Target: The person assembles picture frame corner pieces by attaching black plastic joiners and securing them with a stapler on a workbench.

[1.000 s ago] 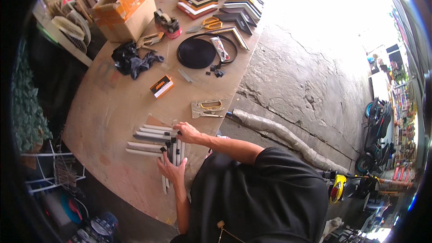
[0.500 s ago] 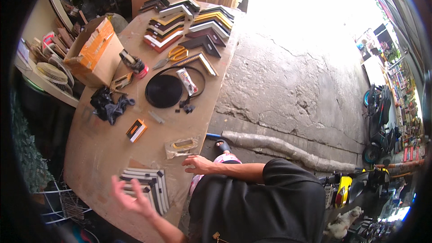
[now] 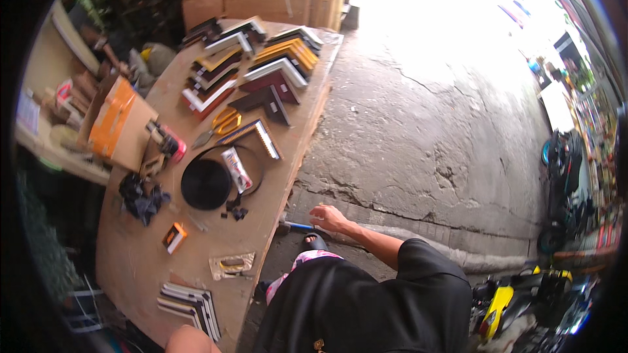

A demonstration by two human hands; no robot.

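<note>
My right hand [image 3: 330,218] hangs past the table's long edge, over the floor. Its fingers are loosely bent and I see nothing in them. Close below it is a blue-handled rod [image 3: 299,225], apart from the fingers as far as I can tell. My left hand is out of view; a rounded patch of bare skin [image 3: 190,341] shows at the lower edge. Beyond it lies a stack of black and white L-shaped frame corners [image 3: 208,310]. A tool in a clear plastic wrapper [image 3: 232,264] rests near the table edge, past the stack.
On the brown table [image 3: 131,268] are an orange and white small box [image 3: 174,238], a black coiled strip [image 3: 205,180], yellow-handled scissors [image 3: 226,121] and rows of sample frame corners [image 3: 278,82]. A cardboard box [image 3: 121,121] stands left. Motorbikes [image 3: 500,310] stand right.
My right hand has moved from over the table edge to the right, out over the floor. My left hand has dropped out of view from above the frame corners. The view has shifted.
</note>
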